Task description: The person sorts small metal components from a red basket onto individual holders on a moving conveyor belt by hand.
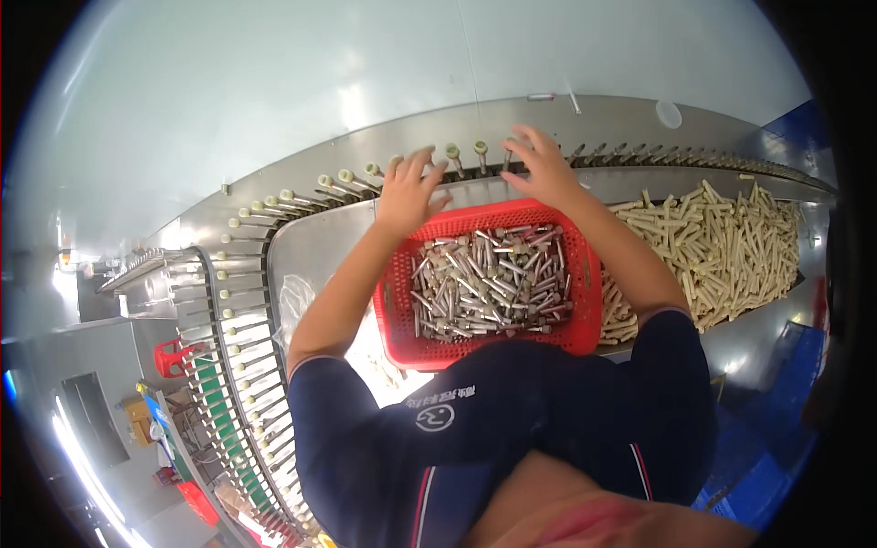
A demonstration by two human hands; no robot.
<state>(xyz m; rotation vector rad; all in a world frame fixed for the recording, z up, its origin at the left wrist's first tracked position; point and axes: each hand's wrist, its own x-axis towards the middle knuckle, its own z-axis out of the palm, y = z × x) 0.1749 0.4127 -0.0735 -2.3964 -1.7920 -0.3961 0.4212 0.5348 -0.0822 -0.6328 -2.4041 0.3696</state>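
Note:
My left hand [411,192] is over the near side of a curved conveyor line, its fingers apart beside metal pegs with pale round tops. Just to its right stand two such capped pegs [480,157], upright between my hands. My right hand [544,169] is at a slim metal peg [508,155], thumb and forefinger apart on either side of it; whether they touch it I cannot tell. Below both hands a red perforated basket [489,215] holds many silvery tubes with pale or dark ends [493,283].
A large heap of pale cream sticks [722,247] lies on the metal table at right. Bare pegs [639,153] run along the conveyor there; capped pegs [239,306] curve round at left. A clear plastic bag [294,301] lies left of the basket. A translucent disc [669,113] rests behind the line.

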